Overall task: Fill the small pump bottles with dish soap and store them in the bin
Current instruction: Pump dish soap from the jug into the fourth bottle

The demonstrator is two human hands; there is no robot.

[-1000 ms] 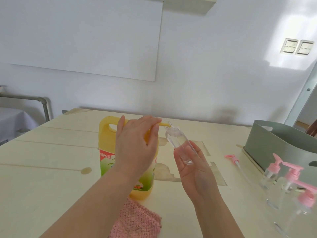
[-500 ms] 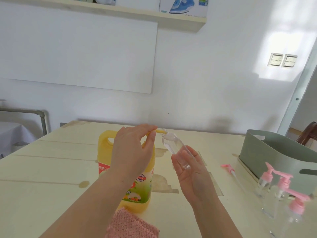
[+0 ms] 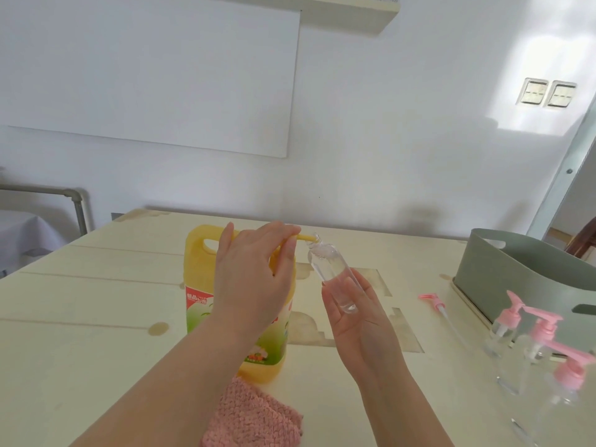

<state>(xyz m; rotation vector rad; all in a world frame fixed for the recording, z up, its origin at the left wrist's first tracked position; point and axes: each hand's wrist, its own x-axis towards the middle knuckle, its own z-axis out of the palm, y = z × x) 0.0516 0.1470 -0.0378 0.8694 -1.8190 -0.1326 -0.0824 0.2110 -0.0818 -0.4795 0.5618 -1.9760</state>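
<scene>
A big yellow dish soap jug (image 3: 206, 285) stands upright on the pale table (image 3: 80, 333). My left hand (image 3: 254, 279) rests on its pump top, fingers curled over the yellow nozzle (image 3: 306, 237). My right hand (image 3: 358, 321) holds a small clear bottle (image 3: 332, 272) without its pump, tilted so its mouth meets the nozzle tip. The bottle's own pink pump (image 3: 433, 301) lies on the table to the right. Three small clear bottles with pink pumps (image 3: 541, 337) stand at the right, in front of the grey-green bin (image 3: 503, 275).
A pink knitted cloth (image 3: 254, 417) lies at the table's near edge, just before the jug. A metal pipe rail (image 3: 74, 201) stands beyond the table's far left corner. A white wall runs close behind the table.
The hands, jug and tilted bottle keep the same pose. Only the camera has shifted, up and then partly back down.
</scene>
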